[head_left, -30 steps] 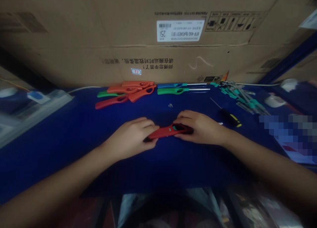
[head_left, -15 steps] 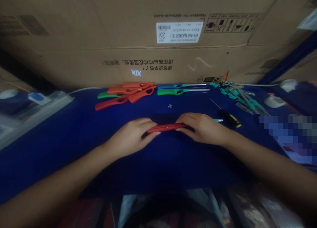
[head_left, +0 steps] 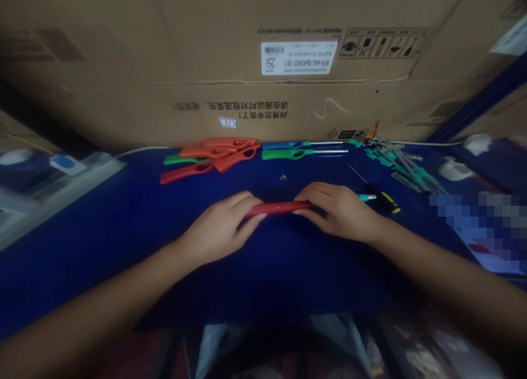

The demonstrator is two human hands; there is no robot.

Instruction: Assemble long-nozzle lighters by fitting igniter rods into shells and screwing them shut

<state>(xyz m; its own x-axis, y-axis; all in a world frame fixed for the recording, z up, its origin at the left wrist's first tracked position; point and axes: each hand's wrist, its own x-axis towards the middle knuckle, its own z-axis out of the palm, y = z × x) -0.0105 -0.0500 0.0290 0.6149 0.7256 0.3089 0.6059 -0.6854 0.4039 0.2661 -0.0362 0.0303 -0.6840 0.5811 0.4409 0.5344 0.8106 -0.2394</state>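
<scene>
Between my two hands, above the blue table, is a red lighter (head_left: 276,208) of the long gas kind, seen along its narrow edge. My left hand (head_left: 230,217) pinches its left end between thumb and fingers. On the other end, my right hand (head_left: 329,208) is closed, thumb below and fingers above. A teal collar with a short metal tip (head_left: 368,197) shows just beyond the right hand. A small bright dot sits mid-edge on the red body. The lighter's far side is hidden by my fingers.
Orange lighter bodies (head_left: 234,158) lie piled at the back with red and green ones. Beside them are a blue lighter (head_left: 284,145) and a green lighter (head_left: 284,154). Tiny metal pieces (head_left: 283,177), a screwdriver (head_left: 385,199) and teal-collared metal tubes (head_left: 399,162) lie nearby. Cardboard (head_left: 164,55) stands behind.
The red lighter's two halves, with a dark seam between them before, now look pressed closer together. My hands have barely moved, and more of the metal tip shows at the right.
</scene>
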